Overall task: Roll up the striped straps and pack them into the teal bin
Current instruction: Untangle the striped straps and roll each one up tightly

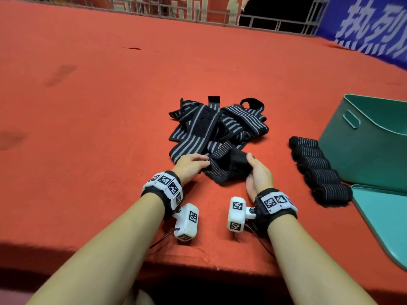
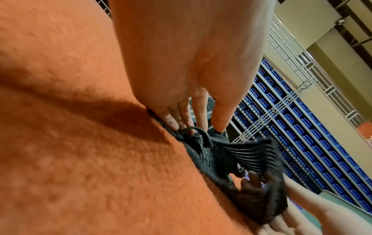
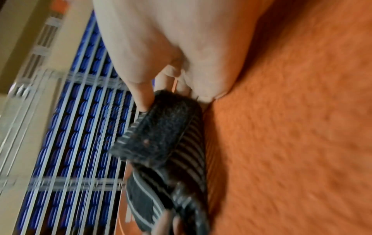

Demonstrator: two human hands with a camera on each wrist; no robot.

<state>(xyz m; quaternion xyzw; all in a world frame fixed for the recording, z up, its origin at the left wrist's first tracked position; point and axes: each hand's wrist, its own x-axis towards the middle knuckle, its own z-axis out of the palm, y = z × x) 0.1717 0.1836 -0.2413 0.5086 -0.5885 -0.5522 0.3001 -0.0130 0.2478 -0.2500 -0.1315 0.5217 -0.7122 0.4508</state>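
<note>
**Inspector:** Your work surface is the red felt-covered table. The teal plastic bin lies tipped on its side at the right edge, its flat teal lid nearer the front right corner. Five finished black striped rolls sit in a row just beside the bin, not yet inside. The loose heap of black-and-grey striped elastic straps lies mid-table.

**Operator:** And the strap I'm on?

**Inspector:** The part-rolled strap rests near the front edge, touching the heap. Your right hand pinches its fuzzy black fastener end, thumb on top; your left hand presses straight fingers on the flat tail. Hands are apart. In my judgement, keep the tail taut, the edges aligned, and draw it clear of the heap so nothing snags.
</note>
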